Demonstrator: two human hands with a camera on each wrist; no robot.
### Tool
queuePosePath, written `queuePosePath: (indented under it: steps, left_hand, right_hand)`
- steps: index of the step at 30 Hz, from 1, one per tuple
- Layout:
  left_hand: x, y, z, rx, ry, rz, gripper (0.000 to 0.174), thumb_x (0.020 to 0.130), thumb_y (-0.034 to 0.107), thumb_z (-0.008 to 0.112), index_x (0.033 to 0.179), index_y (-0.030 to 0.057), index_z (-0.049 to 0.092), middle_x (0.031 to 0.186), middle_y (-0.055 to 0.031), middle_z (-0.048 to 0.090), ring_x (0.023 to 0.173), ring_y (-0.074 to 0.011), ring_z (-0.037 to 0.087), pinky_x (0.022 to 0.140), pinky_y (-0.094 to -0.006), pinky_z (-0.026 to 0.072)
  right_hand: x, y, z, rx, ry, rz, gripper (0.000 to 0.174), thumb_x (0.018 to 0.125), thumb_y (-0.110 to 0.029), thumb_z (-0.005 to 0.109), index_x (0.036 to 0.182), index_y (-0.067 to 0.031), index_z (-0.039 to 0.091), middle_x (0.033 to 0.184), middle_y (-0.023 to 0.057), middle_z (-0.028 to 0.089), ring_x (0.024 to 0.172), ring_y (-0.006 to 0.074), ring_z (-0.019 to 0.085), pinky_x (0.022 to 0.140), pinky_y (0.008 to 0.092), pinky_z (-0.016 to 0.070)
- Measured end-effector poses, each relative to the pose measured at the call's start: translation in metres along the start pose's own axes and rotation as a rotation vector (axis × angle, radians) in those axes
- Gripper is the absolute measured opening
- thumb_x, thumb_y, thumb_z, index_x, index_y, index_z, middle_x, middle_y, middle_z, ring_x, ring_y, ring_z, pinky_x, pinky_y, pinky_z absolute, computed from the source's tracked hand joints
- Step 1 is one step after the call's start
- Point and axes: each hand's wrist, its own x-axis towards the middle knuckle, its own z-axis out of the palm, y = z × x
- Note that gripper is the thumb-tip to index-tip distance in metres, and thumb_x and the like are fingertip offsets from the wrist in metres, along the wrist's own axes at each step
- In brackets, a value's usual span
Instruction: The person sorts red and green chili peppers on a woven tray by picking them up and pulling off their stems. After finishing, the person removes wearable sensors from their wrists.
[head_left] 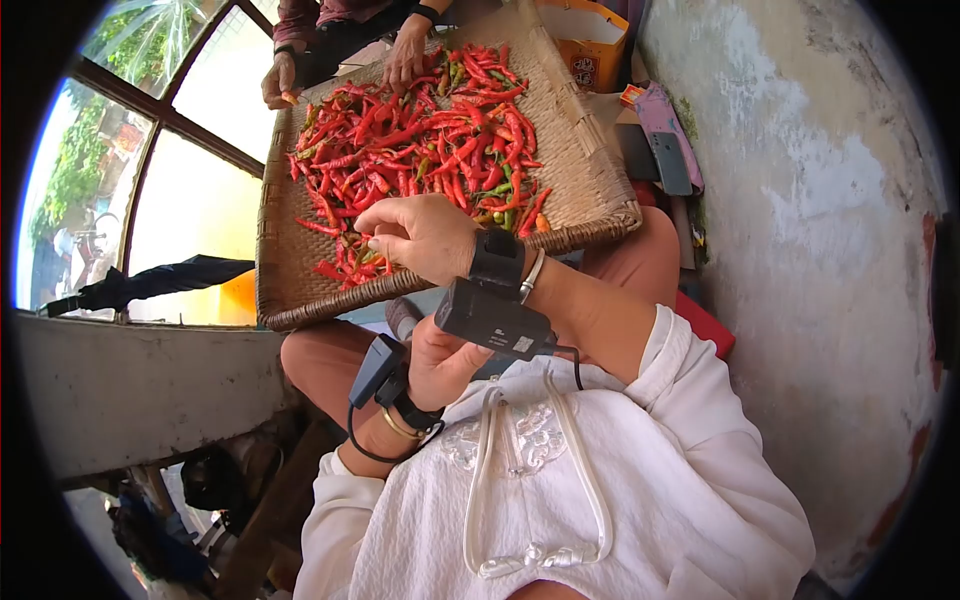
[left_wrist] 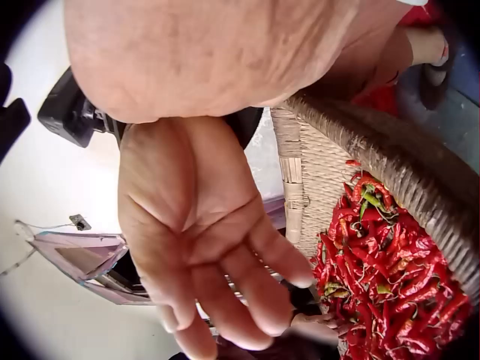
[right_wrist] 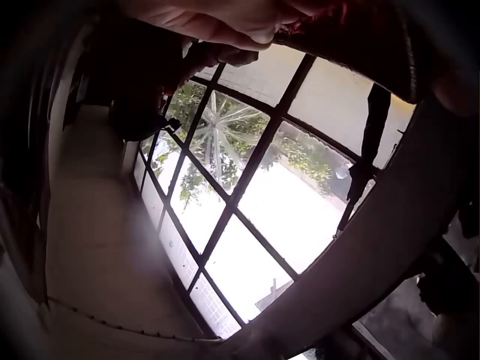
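My right hand [head_left: 420, 235] is held over the near part of a woven tray [head_left: 585, 110] with red chili peppers [head_left: 420, 150]. Its fingers hang loosely bent, and the left wrist view shows its bare palm [left_wrist: 202, 202]. On that wrist sits a black strap with a small black camera [head_left: 495, 318]. My left hand [head_left: 440, 370] is right at this camera, its thumb along the camera's lower edge. The left fingertips are hidden behind it, so I cannot tell whether they grip it. Another black camera [head_left: 376, 370] is worn on the left wrist.
Across the tray sits another person, one hand [head_left: 405, 55] on the chilies, the other [head_left: 280, 82] with a small orange piece. A phone [head_left: 670, 163] lies near the right wall; a yellow bag [head_left: 585, 50] stands behind. At left, a folded umbrella [head_left: 150, 287] lies by the window.
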Motion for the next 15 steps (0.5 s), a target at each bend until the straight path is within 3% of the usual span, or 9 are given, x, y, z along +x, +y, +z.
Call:
queuePosePath:
  steps: [1, 4, 5, 6, 7, 8, 9, 14, 15]
  left_hand:
    - [0.000, 0.000, -0.009, 0.005, -0.004, 0.007, 0.018, 0.083, 0.002, 0.051, 0.101, 0.0007, 0.052, 0.096, -0.0072, 0.058, 0.093, -0.0119, 0.051, 0.084, -0.0281, 0.0394]
    - [-0.001, 0.011, -0.033, 0.950, -0.120, 0.336, 0.012, 0.077, 0.009, 0.058, 0.087, 0.0027, 0.058, 0.086, -0.0055, 0.059, 0.077, -0.0161, 0.057, 0.070, -0.0286, 0.0451]
    - [-0.005, 0.008, -0.032, 0.950, -0.123, 0.332, 0.012, 0.077, 0.009, 0.058, 0.087, 0.0027, 0.058, 0.086, -0.0055, 0.059, 0.077, -0.0161, 0.057, 0.070, -0.0286, 0.0451]
    - [-0.011, 0.001, -0.029, 0.526, 0.128, 0.057, 0.013, 0.075, 0.011, 0.059, 0.087, 0.0060, 0.060, 0.088, -0.0062, 0.060, 0.080, -0.0208, 0.056, 0.072, -0.0325, 0.0427]
    - [-0.016, -0.003, -0.026, 0.088, 0.368, -0.210, 0.016, 0.072, 0.013, 0.060, 0.087, 0.0094, 0.062, 0.089, -0.0069, 0.061, 0.084, -0.0255, 0.054, 0.074, -0.0364, 0.0403]
    - [-0.015, -0.003, -0.026, 0.085, 0.371, -0.210, 0.016, 0.072, 0.013, 0.060, 0.087, 0.0094, 0.062, 0.089, -0.0069, 0.061, 0.084, -0.0255, 0.054, 0.074, -0.0364, 0.0403]
    - [-0.008, -0.001, -0.026, 0.228, 0.219, -0.082, 0.018, 0.072, 0.014, 0.060, 0.089, 0.0100, 0.062, 0.090, -0.0063, 0.061, 0.084, -0.0256, 0.054, 0.074, -0.0367, 0.0402]
    - [0.041, 0.021, -0.025, 0.905, -0.581, 0.559, 0.030, 0.069, 0.017, 0.059, 0.099, 0.0131, 0.060, 0.094, -0.0035, 0.060, 0.087, -0.0261, 0.054, 0.077, -0.0385, 0.0395]
    - [0.045, 0.028, -0.020, 0.902, -0.578, 0.559, 0.030, 0.069, 0.017, 0.059, 0.099, 0.0131, 0.060, 0.094, -0.0035, 0.060, 0.087, -0.0261, 0.054, 0.077, -0.0385, 0.0395]
  right_hand:
    - [0.001, -0.006, 0.001, 0.520, 0.032, 0.124, 0.028, 0.078, -0.011, 0.056, 0.104, -0.0015, 0.053, 0.079, 0.0062, 0.058, 0.071, 0.0140, 0.057, 0.067, 0.0270, 0.0474]
    - [-0.008, -0.027, 0.002, 0.979, -0.026, 0.254, 0.024, 0.082, -0.011, 0.053, 0.102, 0.0010, 0.053, 0.082, 0.0059, 0.059, 0.071, 0.0106, 0.057, 0.067, 0.0237, 0.0476]
    - [-0.010, -0.034, 0.003, 1.233, -0.100, 0.320, 0.023, 0.083, -0.011, 0.053, 0.102, 0.0010, 0.053, 0.082, 0.0065, 0.059, 0.070, 0.0115, 0.057, 0.067, 0.0239, 0.0479]
    - [-0.015, -0.044, 0.004, 1.235, -0.100, 0.323, 0.023, 0.083, -0.011, 0.053, 0.102, 0.0010, 0.053, 0.082, 0.0065, 0.059, 0.070, 0.0115, 0.057, 0.067, 0.0239, 0.0479]
    - [-0.020, -0.056, 0.005, 1.313, -0.257, 0.281, 0.022, 0.083, -0.012, 0.053, 0.102, 0.0005, 0.053, 0.082, 0.0072, 0.059, 0.071, 0.0123, 0.057, 0.067, 0.0240, 0.0481]
    - [-0.025, -0.063, 0.008, 1.384, -0.417, 0.234, 0.022, 0.084, -0.012, 0.052, 0.102, 0.0000, 0.053, 0.082, 0.0080, 0.059, 0.071, 0.0130, 0.058, 0.067, 0.0240, 0.0483]
    - [-0.028, -0.067, 0.014, 1.385, -0.421, 0.238, 0.022, 0.084, -0.012, 0.052, 0.102, 0.0000, 0.053, 0.082, 0.0080, 0.059, 0.071, 0.0130, 0.058, 0.067, 0.0240, 0.0483]
    - [-0.059, -0.086, 0.043, 1.751, -0.948, 0.380, 0.025, 0.083, -0.014, 0.054, 0.103, 0.0018, 0.052, 0.082, 0.0082, 0.058, 0.071, 0.0137, 0.058, 0.062, 0.0228, 0.0482]
    - [-0.062, -0.088, 0.044, 1.751, -0.948, 0.386, 0.025, 0.083, -0.014, 0.054, 0.103, 0.0018, 0.052, 0.082, 0.0082, 0.058, 0.071, 0.0137, 0.058, 0.062, 0.0228, 0.0482]
